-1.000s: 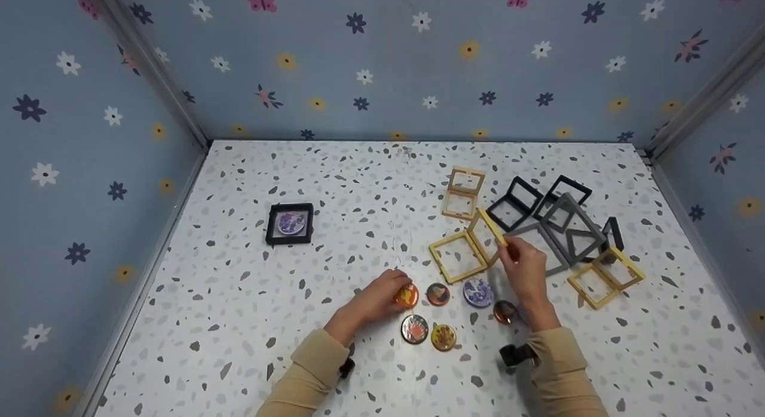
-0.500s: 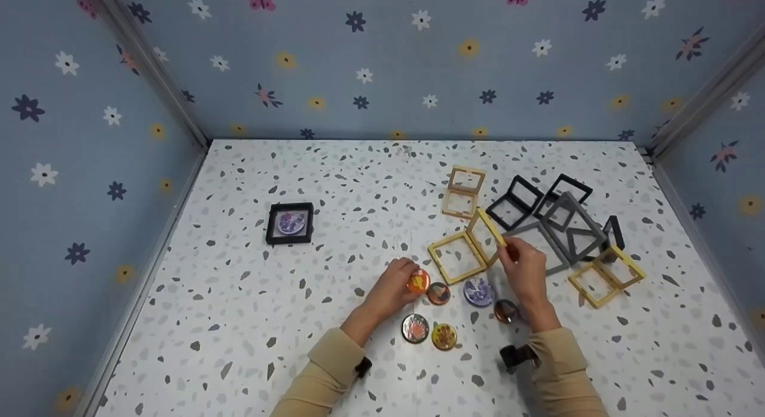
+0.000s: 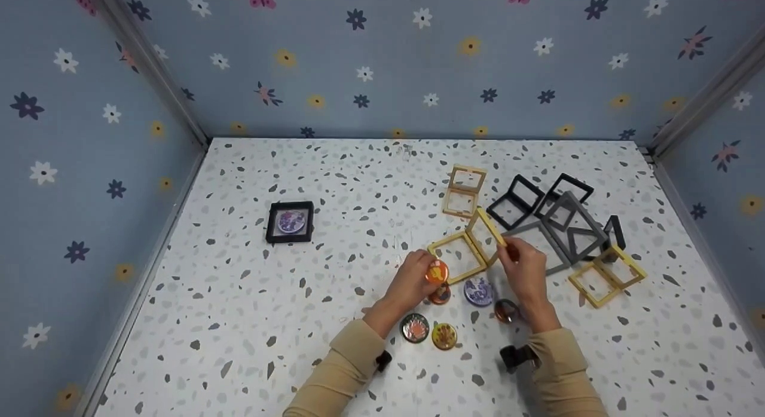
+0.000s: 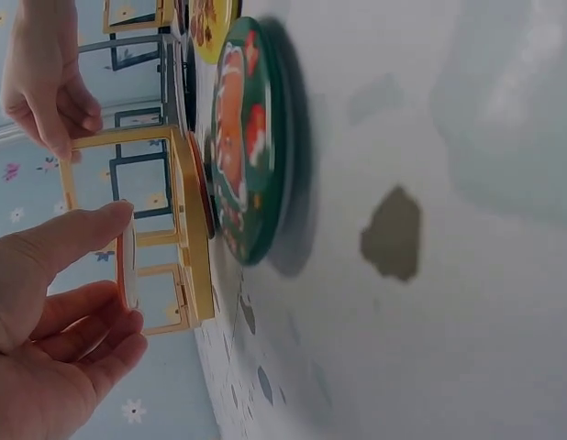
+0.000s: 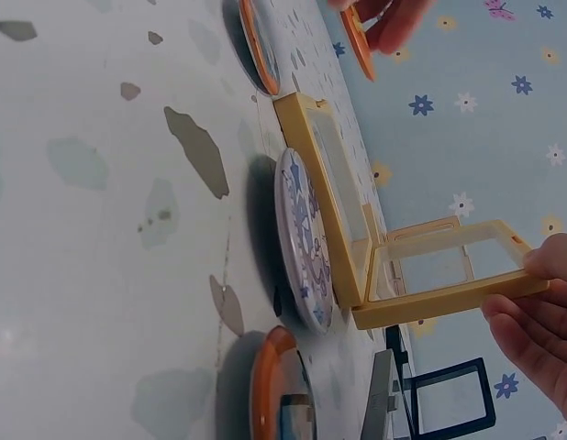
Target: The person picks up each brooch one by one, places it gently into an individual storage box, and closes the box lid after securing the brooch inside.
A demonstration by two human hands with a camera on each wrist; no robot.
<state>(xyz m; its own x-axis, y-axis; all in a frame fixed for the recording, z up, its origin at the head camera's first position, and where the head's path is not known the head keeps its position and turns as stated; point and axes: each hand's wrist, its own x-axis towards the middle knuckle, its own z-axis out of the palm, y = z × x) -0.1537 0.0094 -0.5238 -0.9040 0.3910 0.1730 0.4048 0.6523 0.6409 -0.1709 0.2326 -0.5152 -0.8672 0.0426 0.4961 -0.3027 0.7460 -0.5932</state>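
My left hand pinches a round orange badge by its edge, raised off the table beside the near left corner of a yellow hinged display frame. In the left wrist view that badge stands edge-on between thumb and fingers. The frame's base lies flat, and my right hand grips its raised lid between thumb and fingers. Under the left hand, partly hidden, lies a smaller orange-rimmed badge. A purple-and-white badge rests just in front of the frame.
Nearer me lie a dark green badge, a yellow badge and a brownish badge. Open black frames, a grey frame and a smaller yellow frame crowd the right. A black frame at left contains a purple badge.
My left hand has lifted the orange badge from the table and carried it right and away from me, to the yellow frame's corner. The right hand keeps the lid in place.
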